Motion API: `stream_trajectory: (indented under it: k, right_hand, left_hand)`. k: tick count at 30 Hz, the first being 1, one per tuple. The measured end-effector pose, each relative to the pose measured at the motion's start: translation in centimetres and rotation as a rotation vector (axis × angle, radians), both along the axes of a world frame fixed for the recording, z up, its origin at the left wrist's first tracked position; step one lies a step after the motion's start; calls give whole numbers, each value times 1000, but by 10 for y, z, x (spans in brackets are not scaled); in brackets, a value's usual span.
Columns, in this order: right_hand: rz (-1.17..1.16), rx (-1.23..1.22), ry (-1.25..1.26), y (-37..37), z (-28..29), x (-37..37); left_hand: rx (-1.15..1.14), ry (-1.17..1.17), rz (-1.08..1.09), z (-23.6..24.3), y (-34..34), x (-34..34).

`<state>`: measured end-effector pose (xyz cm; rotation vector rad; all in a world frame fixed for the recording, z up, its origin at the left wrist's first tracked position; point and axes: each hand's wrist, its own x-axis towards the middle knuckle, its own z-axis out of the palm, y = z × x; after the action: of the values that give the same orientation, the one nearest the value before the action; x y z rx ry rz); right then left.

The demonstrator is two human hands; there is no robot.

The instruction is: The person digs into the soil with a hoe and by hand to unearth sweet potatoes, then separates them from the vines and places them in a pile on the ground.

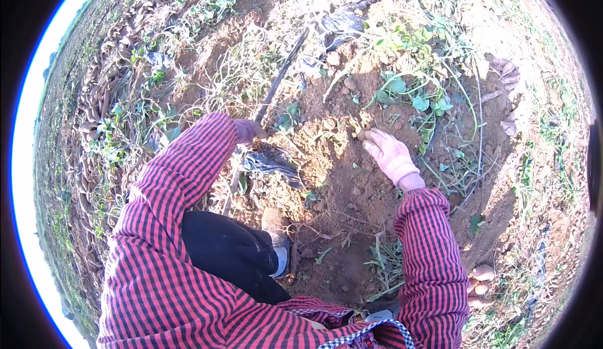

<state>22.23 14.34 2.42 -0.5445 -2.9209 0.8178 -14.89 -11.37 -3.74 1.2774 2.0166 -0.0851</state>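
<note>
My left hand (250, 130) is on a long dark pole (286, 73) that slants across the ground; the hand looks closed round it, though its fingers are mostly hidden. My right hand (389, 155), in a pale pink glove, reaches down to the dug brown soil (339, 167). Its fingers are stretched out and touch loose earth at their tips. Nothing graspable shows clearly between them. A piece of black plastic film (269, 164) lies crumpled by the left hand. Several round lumps, clods or tubers, lie in the soil, one lump (350, 84) beyond the right hand.
Leafy green vines (418, 95) trail over the ground beyond the right hand. More grey film (342, 26) lies at the far side. My shoe (282, 258) rests on the soil, near left. A few reddish tubers (482, 273) lie at right beside my sleeve. Dry stems cover the left side.
</note>
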Motion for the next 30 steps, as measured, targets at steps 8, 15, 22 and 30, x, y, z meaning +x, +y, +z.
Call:
stream_trajectory:
  k: [8,15,22,30]
  right_hand:
    - [-106,208,-495,-38,-48,-139]
    - [54,230,-748,-113,-45,-66]
    - [109,-28,-1055,-175,-31,35]
    - [-292,236,-49,-71,-29,47]
  left_hand:
    - [613,125,-72,57,88,71]
    - [677,-851,-71,-45,109,139]
    - [35,463,-619,-26,61,74]
    - [-288,764,-488,-44,-21,-42]
